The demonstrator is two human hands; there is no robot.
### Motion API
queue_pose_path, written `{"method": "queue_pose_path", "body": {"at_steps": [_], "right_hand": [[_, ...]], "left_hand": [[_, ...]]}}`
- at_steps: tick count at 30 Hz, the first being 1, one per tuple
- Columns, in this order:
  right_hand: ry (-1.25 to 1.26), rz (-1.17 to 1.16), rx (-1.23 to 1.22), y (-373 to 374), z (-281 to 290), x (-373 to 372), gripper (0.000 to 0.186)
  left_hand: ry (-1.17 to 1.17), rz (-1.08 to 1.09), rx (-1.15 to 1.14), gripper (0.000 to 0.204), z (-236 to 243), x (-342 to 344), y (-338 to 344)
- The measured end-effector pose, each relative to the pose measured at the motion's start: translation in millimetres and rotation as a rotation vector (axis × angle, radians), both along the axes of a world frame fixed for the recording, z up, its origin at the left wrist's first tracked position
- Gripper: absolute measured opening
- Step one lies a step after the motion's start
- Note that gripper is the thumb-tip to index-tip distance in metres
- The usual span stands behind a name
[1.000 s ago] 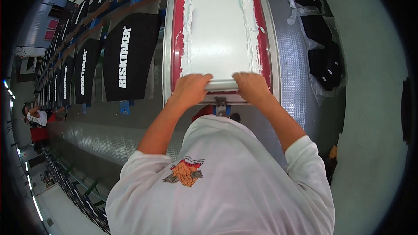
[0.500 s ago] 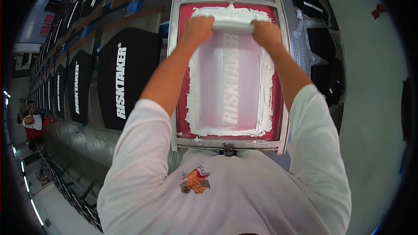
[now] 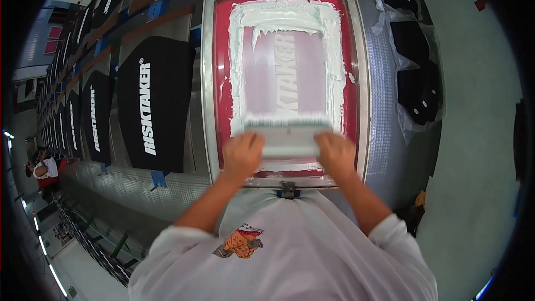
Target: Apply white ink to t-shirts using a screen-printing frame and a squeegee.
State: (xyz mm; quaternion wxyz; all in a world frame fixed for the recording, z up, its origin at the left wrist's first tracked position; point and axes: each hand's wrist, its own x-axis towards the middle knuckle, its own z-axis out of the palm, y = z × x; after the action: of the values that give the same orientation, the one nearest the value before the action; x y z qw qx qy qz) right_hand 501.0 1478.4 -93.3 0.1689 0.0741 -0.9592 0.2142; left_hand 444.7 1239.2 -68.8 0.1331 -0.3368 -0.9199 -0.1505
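A pale grey floor [image 3: 468,134] filled the right of the room, curving with the lens, while strip lights [image 3: 58,281] glowed along the lower left edge. A dimpled silvery surface [image 3: 380,106] ran just beside the right edge of a metal-framed printing screen [image 3: 207,89], which lay directly in front of the person in the white shirt [image 3: 312,245]. Left of the frame, a row of black fabric pieces [image 3: 167,100] with white lettering lay on flat boards and receded toward the far left. More black pieces [image 3: 426,92] lay on the right, partly wrapped in clear plastic [image 3: 409,125]. A co-worker [image 3: 44,167] appeared small at the far left.

Inside the screen's red border [image 3: 223,50], thick white ink [image 3: 334,50] edged a translucent window, where pale lettering showed through. A wide squeegee [image 3: 290,142], blurred, lay crosswise over the near part of the screen. The left hand [image 3: 243,153] was closed around its left end and the right hand [image 3: 336,153] around its right. A small dark clamp [image 3: 287,190] sat at the frame's near edge, and a red scrap [image 3: 480,4] lay on the floor.
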Motion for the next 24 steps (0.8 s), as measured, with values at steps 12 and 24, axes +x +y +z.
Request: {"method": "queue_pose_path", "body": {"at_steps": [12, 24], "right_hand": [[-0.475, -0.065, 0.168, 41, 56, -161, 0.034], [-0.039, -0.044, 0.001, 4, -1, -47, 0.025]], "left_hand": [[-0.299, 0.027, -0.415, 0.027, 63, -165, 43], [-0.002, 0.007, 0.023, 0.022, -2, -46, 5]]}}
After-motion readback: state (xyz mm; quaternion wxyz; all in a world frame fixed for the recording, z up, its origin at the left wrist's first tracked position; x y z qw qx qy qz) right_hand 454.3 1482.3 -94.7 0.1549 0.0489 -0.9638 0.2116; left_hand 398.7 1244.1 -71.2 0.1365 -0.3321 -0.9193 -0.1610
